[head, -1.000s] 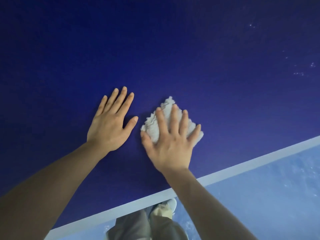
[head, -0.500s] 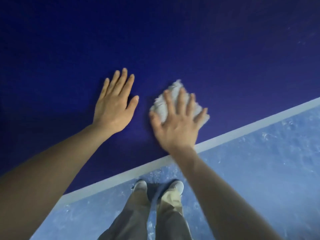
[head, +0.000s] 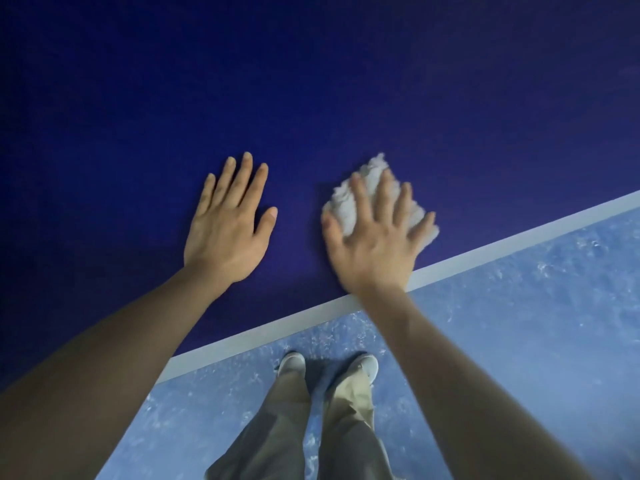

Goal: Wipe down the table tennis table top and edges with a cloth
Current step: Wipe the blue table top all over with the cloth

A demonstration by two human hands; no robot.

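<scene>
Pressing your right hand [head: 375, 242], fingers spread flat, on the one cloth [head: 349, 202] at frame centre-right near the table [head: 311, 81] edge line [head: 485, 252], left hand [head: 227, 230] flat and bare beside it, you're likely mid-wipe: wide top and edges seemingly left; two hands counted.

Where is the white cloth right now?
In the head view the cloth lies on the blue table top, right of centre, pressed under the right hand, just beyond the white edge line; the left hand rests flat beside it.
</scene>
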